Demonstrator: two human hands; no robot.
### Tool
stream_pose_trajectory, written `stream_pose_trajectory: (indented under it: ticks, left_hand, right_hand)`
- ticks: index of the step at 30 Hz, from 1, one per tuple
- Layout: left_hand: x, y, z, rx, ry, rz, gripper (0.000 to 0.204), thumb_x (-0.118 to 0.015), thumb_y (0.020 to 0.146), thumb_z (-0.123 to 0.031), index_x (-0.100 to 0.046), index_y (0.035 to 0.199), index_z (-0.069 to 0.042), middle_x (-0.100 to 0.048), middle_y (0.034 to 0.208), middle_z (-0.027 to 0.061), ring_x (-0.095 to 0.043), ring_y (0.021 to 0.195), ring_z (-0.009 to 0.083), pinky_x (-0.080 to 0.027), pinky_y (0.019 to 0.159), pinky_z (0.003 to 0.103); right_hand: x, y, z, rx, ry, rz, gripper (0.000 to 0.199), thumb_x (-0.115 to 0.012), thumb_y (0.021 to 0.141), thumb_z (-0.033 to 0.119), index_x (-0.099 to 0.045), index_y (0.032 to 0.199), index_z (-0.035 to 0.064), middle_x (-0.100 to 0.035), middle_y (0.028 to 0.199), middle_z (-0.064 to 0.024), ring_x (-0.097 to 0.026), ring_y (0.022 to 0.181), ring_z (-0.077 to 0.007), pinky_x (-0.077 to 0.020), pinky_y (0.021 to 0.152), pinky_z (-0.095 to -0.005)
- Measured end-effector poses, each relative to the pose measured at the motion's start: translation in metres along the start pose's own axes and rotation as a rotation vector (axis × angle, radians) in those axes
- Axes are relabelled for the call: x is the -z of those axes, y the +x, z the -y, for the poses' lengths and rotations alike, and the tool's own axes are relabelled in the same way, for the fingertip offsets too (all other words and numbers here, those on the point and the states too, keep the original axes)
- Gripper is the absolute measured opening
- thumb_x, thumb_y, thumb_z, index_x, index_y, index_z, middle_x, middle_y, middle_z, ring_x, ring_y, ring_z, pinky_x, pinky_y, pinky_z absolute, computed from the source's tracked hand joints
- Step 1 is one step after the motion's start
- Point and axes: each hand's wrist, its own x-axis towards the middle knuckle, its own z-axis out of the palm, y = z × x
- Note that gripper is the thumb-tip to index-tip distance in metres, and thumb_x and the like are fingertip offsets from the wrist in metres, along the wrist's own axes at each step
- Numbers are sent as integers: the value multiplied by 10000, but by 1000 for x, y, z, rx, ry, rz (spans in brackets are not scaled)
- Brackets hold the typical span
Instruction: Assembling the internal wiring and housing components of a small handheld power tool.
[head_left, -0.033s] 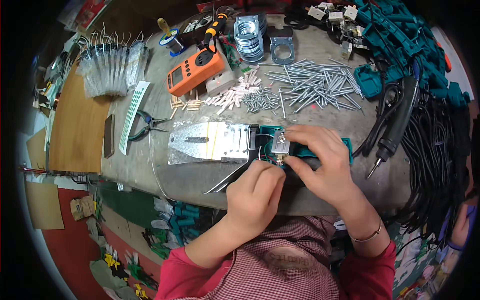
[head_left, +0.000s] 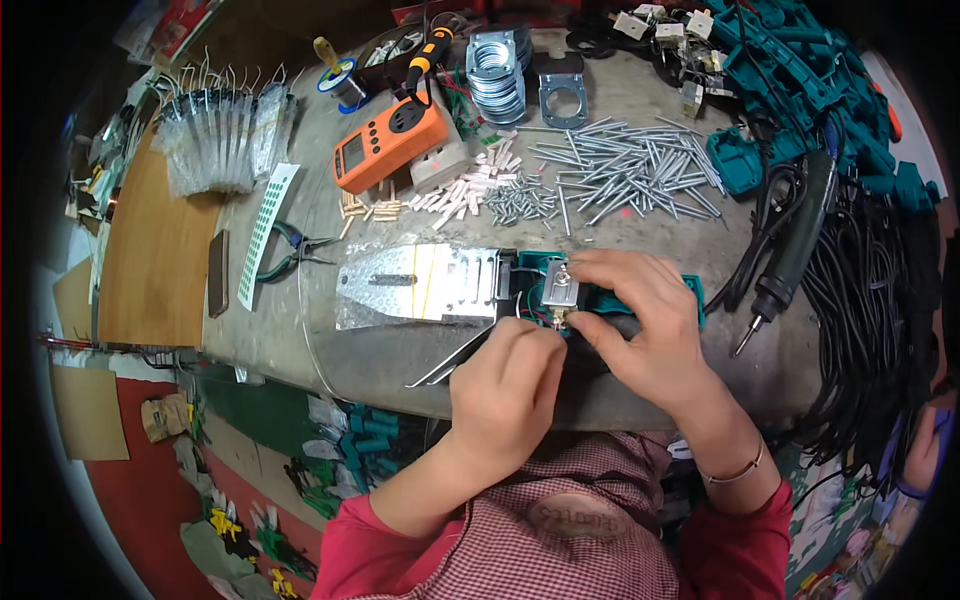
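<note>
My right hand (head_left: 640, 320) is closed on a small silver metal box-shaped part (head_left: 561, 284) with a screw on its face and a brass-coloured terminal at its near end. My left hand (head_left: 505, 385) is pinched close by that terminal, next to thin wires; what its fingertips hold is hidden. Beneath the part lies a teal plastic tool housing (head_left: 690, 290), partly covered by my right hand. To its left, joined by a black section, extends a flat metal piece (head_left: 420, 284) in bubble wrap with a yellow band.
Beyond my hands lie long screws (head_left: 630, 165), short screws (head_left: 522, 198) and an orange meter (head_left: 390, 145). Pliers (head_left: 290, 252) and a green-dotted strip (head_left: 268, 235) are at left. An electric screwdriver (head_left: 800, 250) and black cables (head_left: 865, 300) occupy the right.
My left hand has shifted slightly left, away from the terminal. The right hand and the silver part have hardly moved.
</note>
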Motion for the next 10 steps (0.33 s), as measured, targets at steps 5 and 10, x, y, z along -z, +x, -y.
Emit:
stream_pose_trajectory:
  ticks: [5, 10]
  left_hand:
    - [9, 2, -7, 153, -66, 2, 317, -725, 748, 90, -560, 987, -37, -605, 889, 127, -627, 697, 302, -502, 569, 364]
    - [-5, -12, -6, 44, -32, -75, 436, -774, 687, 118, -543, 1015, -52, -599, 948, 129, -600, 822, 280, -524, 716, 352]
  right_hand:
    - [-2, -1, -3, 25, 3, -50, 341, -772, 731, 121, -676, 1056, 81, -701, 1088, -79, -662, 981, -273, -473, 855, -385]
    - [-2, -1, -3, 10, 25, -54, 332, -769, 745, 149, -675, 1059, 92, -700, 1097, -83, -662, 994, -283, -478, 861, -390]
